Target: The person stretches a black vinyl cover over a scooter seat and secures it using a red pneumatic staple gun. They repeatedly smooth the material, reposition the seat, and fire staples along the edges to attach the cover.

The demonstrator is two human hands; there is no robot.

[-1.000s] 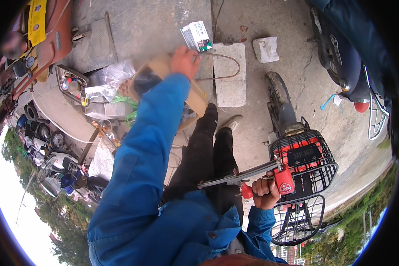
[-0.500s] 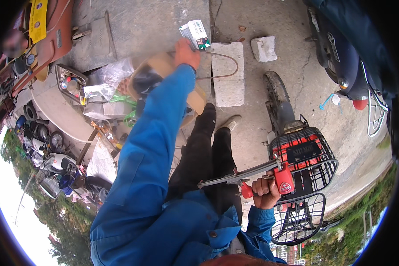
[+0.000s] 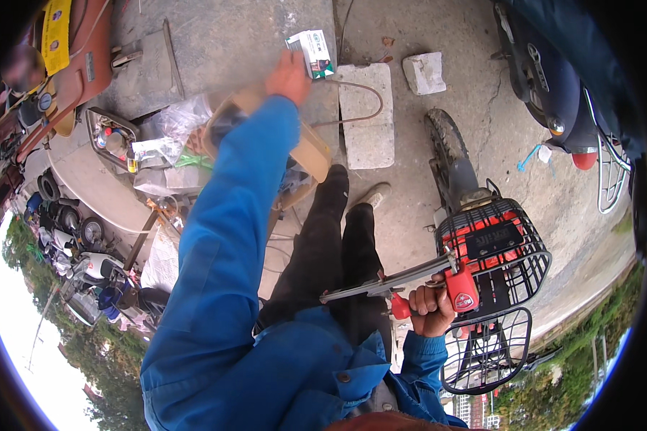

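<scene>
My left arm, in a blue sleeve, stretches forward. My left hand (image 3: pixel 289 77) is right by the near left edge of a small white and green carton (image 3: pixel 316 52), which lies on a grey board. The hand is blurred, so I cannot tell whether it grips or only touches the carton. Low on the right, my right hand (image 3: pixel 431 309) is closed around a red tool with a long grey metal bar (image 3: pixel 381 286); its exact kind is unclear. A brown cardboard box (image 3: pixel 313 154) stands open under my left forearm, its inside partly hidden.
A pale concrete slab (image 3: pixel 367 136) and a smaller white block (image 3: pixel 423 73) lie ahead. Right of my legs stands a two-wheeler with a black wire basket (image 3: pixel 532 266); a dark scooter (image 3: pixel 546 93) is farther right. Plastic bags (image 3: pixel 183 122) and a tray of small containers (image 3: pixel 113 140) are left.
My left hand has shifted a little left along the carton's edge. The view has moved slightly. My right hand keeps the red tool in the same place.
</scene>
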